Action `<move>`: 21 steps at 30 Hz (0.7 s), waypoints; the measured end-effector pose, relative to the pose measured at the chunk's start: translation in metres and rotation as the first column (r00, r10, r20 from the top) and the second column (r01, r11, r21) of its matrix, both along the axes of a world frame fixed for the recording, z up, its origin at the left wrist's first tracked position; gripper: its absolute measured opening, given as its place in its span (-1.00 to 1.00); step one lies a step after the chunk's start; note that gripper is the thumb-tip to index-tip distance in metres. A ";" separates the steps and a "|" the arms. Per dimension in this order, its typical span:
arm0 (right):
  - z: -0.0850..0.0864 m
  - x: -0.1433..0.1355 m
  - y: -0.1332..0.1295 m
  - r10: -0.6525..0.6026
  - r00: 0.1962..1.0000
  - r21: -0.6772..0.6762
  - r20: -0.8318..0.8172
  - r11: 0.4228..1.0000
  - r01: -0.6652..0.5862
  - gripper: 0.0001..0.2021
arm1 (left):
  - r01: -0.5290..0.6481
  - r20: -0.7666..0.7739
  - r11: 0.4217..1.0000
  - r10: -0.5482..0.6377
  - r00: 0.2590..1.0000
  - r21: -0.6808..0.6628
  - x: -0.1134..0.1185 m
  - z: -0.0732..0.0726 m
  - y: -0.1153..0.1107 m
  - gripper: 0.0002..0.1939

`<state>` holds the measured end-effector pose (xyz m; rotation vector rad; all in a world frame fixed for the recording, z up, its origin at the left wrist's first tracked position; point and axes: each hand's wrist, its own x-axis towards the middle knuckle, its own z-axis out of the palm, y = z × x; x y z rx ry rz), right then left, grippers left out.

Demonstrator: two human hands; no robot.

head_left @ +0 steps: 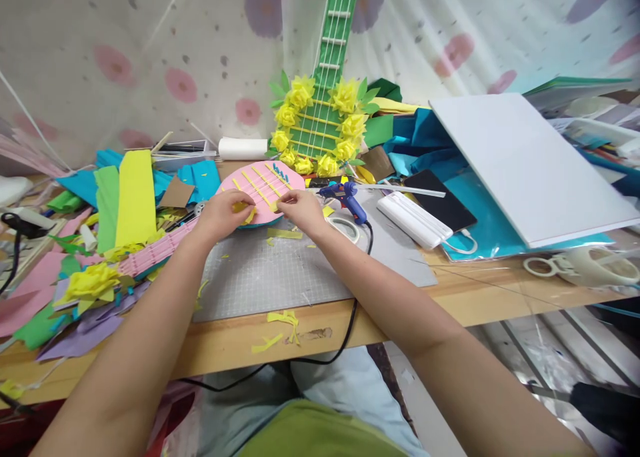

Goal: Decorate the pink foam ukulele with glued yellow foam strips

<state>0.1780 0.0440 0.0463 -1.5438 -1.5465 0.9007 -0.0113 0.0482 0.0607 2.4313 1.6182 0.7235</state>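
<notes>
A pink craft-paper guitar body point(260, 177) with yellow strips, white strings and small blue pegs lies on the grey cutting mat point(260, 270). Its pink neck point(155, 254) extends down to the left, past my left forearm. My left hand point(225, 212) is closed at the body's near left edge, with a piece of yellow paper point(250, 215) at its fingertips. At the near right edge, my right hand point(303, 210) pinches with thumb and fingers; what is between them is too small to make out. A blue glue gun point(345, 198) lies just right of that hand.
A green paper guitar point(325, 120) with yellow flowers stands against the curtain behind. Coloured paper point(134, 197) crowds the left. A tape roll point(343, 229), white power bank point(414, 219) and white board point(540, 164) are on the right. The glue gun's black cord point(354, 317) hangs over the table edge.
</notes>
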 end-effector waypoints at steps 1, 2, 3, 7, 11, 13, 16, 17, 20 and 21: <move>0.003 -0.004 0.001 -0.004 0.999 -0.011 0.034 1.000 0.004 -0.89 | -0.015 0.018 1.000 0.016 1.000 -0.004 -0.001 -0.001 0.000 -0.78; 0.006 -0.008 0.001 -0.011 0.997 -0.017 0.074 1.000 0.012 -0.89 | -0.031 0.035 0.999 0.031 0.999 -0.009 -0.001 -0.002 0.000 -0.78; 0.008 -0.012 0.001 -0.019 0.993 -0.020 0.116 1.000 0.022 -0.89 | -0.043 0.050 0.999 0.044 0.998 -0.014 -0.001 -0.003 0.000 -0.78; 0.015 -0.024 0.000 -0.043 0.971 -0.019 0.234 0.999 0.049 -0.87 | -0.066 0.086 0.998 0.068 0.994 -0.019 0.000 -0.003 -0.003 -0.78; 0.020 -0.032 -0.002 -0.064 0.949 -0.025 0.308 0.997 0.075 -0.85 | -0.052 0.094 0.999 0.053 0.994 -0.014 0.000 -0.004 -0.003 -0.78; 0.021 -0.034 -0.003 -0.070 0.942 -0.025 0.329 0.996 0.082 -0.84 | -0.052 0.092 0.999 0.053 0.994 -0.011 0.000 -0.004 -0.003 -0.78; 0.021 -0.037 -0.004 -0.069 0.933 -0.027 0.352 0.996 0.084 -0.82 | -0.068 0.080 0.998 0.069 0.994 -0.014 0.000 -0.004 -0.003 -0.78; 0.021 -0.037 -0.004 -0.068 0.930 -0.029 0.361 0.996 0.084 -0.81 | -0.074 0.076 0.997 0.075 0.994 -0.016 0.001 -0.003 -0.003 -0.78; 0.019 -0.038 -0.006 -0.062 0.925 -0.042 0.376 0.996 0.083 -0.81 | -0.084 0.062 0.996 0.085 0.994 -0.017 0.001 -0.003 -0.004 -0.78; 0.018 -0.039 -0.007 -0.059 0.924 -0.047 0.377 0.995 0.083 -0.82 | -0.085 0.059 0.996 0.086 0.995 -0.015 0.002 -0.003 -0.004 -0.78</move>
